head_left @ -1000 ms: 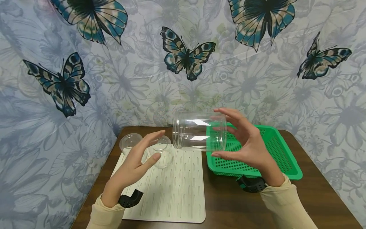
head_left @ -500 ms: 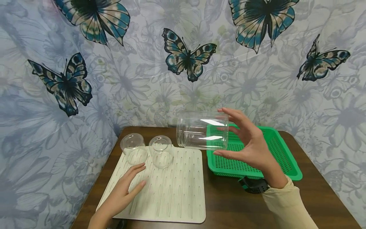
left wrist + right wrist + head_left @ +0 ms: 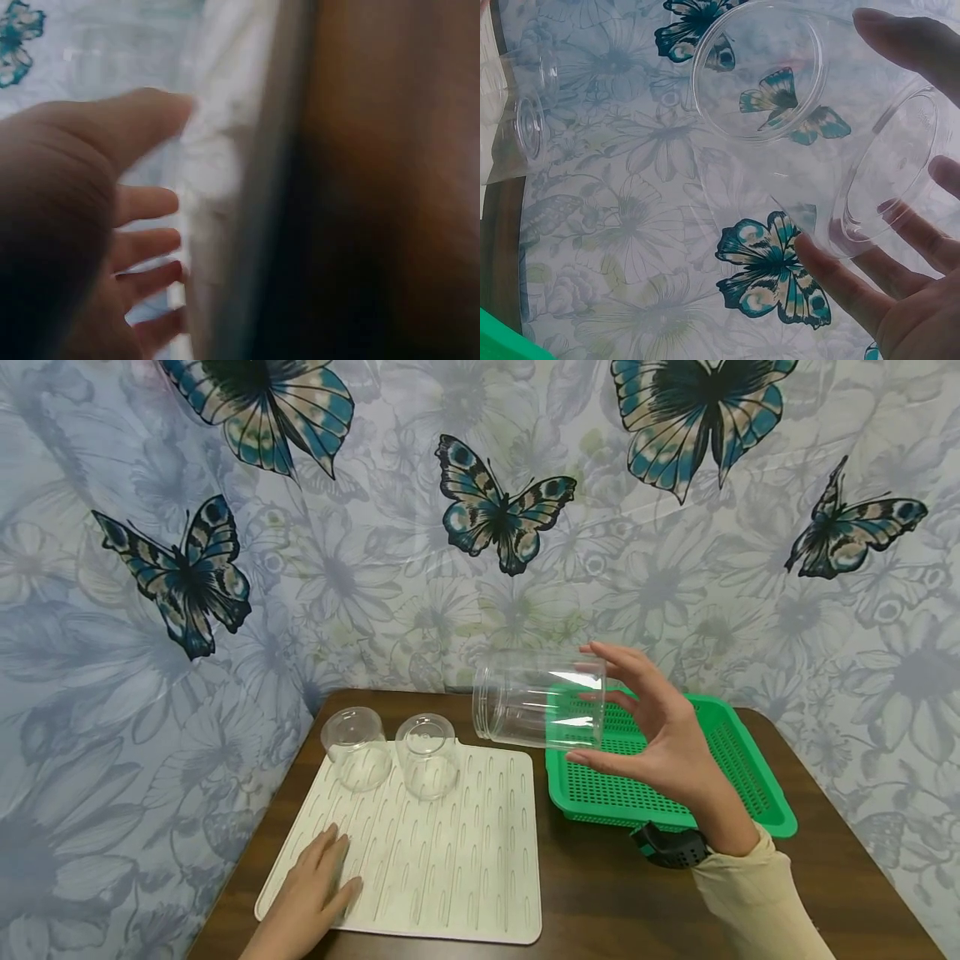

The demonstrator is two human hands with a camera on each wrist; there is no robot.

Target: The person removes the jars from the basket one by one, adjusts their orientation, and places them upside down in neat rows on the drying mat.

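In the head view my right hand (image 3: 660, 735) grips a clear jar (image 3: 517, 700) by its base end, thumb below and fingers above. The jar lies on its side in the air, mouth pointing left. The right wrist view shows the jar's open rim (image 3: 697, 97) and the fingers around its base. My left hand (image 3: 307, 885) is low over the white ribbed mat (image 3: 465, 877), near its front left corner, and holds nothing. Two clear jars stand at the mat's back edge, a left jar (image 3: 358, 752) and a right jar (image 3: 427, 758), both seemingly upside down.
A green perforated basket (image 3: 738, 768) stands on the brown table (image 3: 592, 893) to the right, behind and below the held jar. A butterfly-patterned cloth (image 3: 375, 543) hangs along the back of the table.
My left hand has moved away from the jars, down and left to the mat's front left. The held jar has shifted slightly right in the head view, still in my right hand.
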